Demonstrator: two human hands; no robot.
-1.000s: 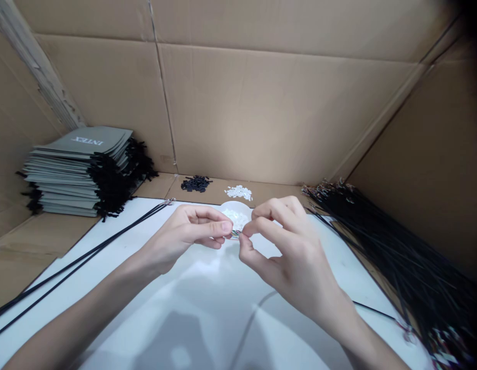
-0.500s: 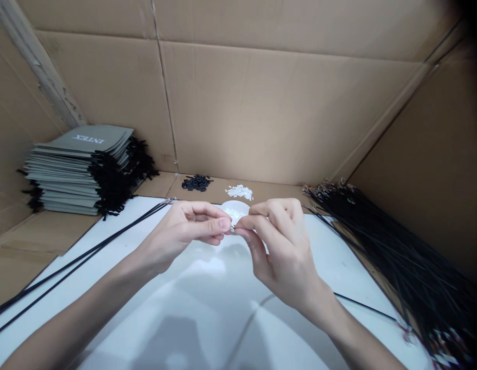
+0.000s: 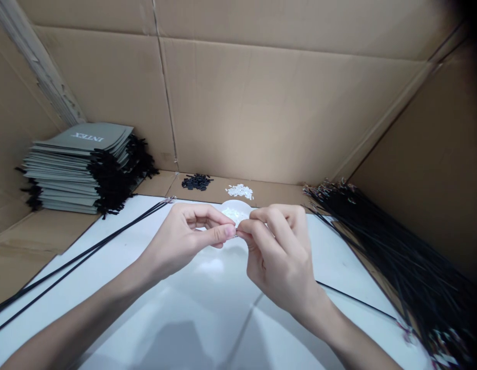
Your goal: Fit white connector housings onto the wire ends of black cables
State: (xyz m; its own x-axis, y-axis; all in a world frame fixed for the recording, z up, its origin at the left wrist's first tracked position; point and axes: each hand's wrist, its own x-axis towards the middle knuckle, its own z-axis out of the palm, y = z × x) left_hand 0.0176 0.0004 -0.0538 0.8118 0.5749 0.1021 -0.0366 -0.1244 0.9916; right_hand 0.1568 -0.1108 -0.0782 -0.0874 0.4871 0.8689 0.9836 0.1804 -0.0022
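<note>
both hands meet above the dish [image 3: 235,208]: left hand [image 3: 184,239] and right hand [image 3: 279,257] fingers pinch a cable [image 3: 349,298] end, seemingly fitting a connector; next needs steady alignment.

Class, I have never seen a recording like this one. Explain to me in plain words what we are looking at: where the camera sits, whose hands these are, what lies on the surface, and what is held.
The camera is worn on a person's head and looks down at their own bare hands. The left hand and right hand meet fingertip to fingertip, pinching something tiny that is too small to make out. A thin black cable runs out from under the right hand. Just behind the fingers is a small white dish on a white table. On the left lie long black cables and a stack of grey folders; at the back, small black pieces and white pieces; on the right, a cable bundle. Cardboard walls surround everything.
</note>
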